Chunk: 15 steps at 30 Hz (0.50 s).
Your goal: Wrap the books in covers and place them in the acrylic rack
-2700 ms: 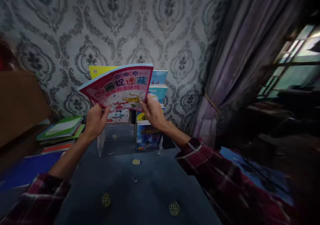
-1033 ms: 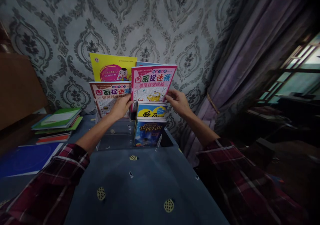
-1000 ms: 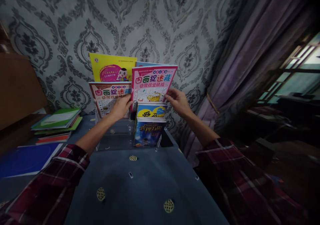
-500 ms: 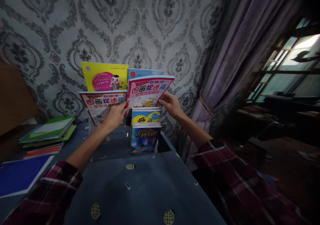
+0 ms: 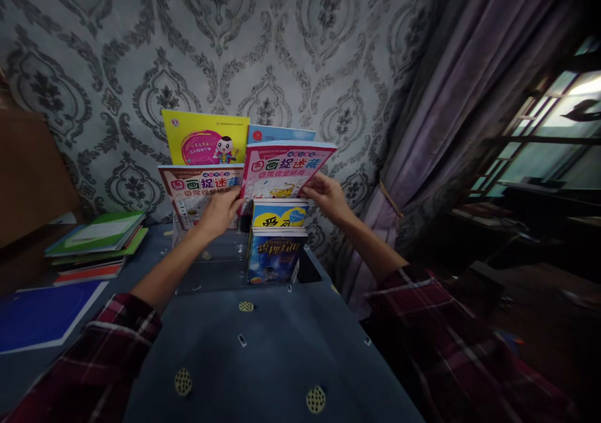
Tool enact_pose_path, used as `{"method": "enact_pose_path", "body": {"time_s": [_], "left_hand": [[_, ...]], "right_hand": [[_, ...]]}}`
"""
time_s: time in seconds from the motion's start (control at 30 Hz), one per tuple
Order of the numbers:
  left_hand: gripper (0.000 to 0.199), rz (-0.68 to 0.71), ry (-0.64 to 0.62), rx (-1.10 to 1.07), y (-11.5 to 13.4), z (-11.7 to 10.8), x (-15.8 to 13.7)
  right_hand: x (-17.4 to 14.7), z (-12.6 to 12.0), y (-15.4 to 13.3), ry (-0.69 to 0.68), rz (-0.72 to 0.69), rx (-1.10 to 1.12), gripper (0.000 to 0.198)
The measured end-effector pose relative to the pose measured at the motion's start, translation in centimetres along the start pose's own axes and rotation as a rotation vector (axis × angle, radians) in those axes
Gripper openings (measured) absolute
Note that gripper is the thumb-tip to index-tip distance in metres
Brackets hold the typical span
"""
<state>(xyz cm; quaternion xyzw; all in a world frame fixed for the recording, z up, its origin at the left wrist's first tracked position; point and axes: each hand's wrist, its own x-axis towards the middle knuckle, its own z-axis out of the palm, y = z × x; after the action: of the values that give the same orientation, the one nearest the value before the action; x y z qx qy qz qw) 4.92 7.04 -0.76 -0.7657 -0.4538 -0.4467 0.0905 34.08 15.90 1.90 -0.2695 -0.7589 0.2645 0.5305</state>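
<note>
Both my hands are on a pink picture book [image 5: 282, 166] that stands upright, slightly tilted. My right hand [image 5: 326, 196] pinches its right edge. At its lower left edge, my left hand [image 5: 220, 211] closes its fingers, in front of a brown-edged book [image 5: 188, 182] with a similar title. Behind these rise a yellow book [image 5: 201, 136] with a cartoon figure and a light blue book [image 5: 286, 134]. Just below the pink book stand a yellow and blue book [image 5: 282, 215] and a dark blue book [image 5: 273, 257]. The pink book's bottom edge is hidden.
A pile of green and orange books [image 5: 101, 235] lies at the left, with a blue folder-like sheet [image 5: 51, 310] nearer me. A brown box [image 5: 30, 179] stands behind them. Patterned dark cloth [image 5: 272, 348] covers the table. The purple curtain [image 5: 422, 129] hangs at the right.
The whole view has shifted, so everything sits slightly further right and higher. Both hands keep their hold on the pink book, which looks almost unmoved among the others.
</note>
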Motion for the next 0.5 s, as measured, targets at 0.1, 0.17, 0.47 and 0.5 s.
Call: {"method": "enact_pose_path", "body": {"time_s": [0.1, 0.17, 0.47, 0.5], "left_hand": [[0.009, -0.026, -0.043, -0.029, -0.7, 0.2, 0.1], [0.010, -0.037, -0.057, -0.048, -1.0, 0.2, 0.1], [0.012, -0.024, -0.044, -0.044, -0.8, 0.1, -0.1], [0.012, -0.023, -0.042, -0.045, -0.8, 0.1, -0.1]], "right_hand": [[0.3, 0.0, -0.2, -0.022, -0.001, -0.018, 0.027], [0.5, 0.0, -0.4, -0.023, -0.006, -0.034, 0.027], [-0.5, -0.3, 0.6, -0.169, 0.174, -0.268, 0.048], [-0.7, -0.3, 0.7, -0.189, 0.195, -0.264, 0.053]]}}
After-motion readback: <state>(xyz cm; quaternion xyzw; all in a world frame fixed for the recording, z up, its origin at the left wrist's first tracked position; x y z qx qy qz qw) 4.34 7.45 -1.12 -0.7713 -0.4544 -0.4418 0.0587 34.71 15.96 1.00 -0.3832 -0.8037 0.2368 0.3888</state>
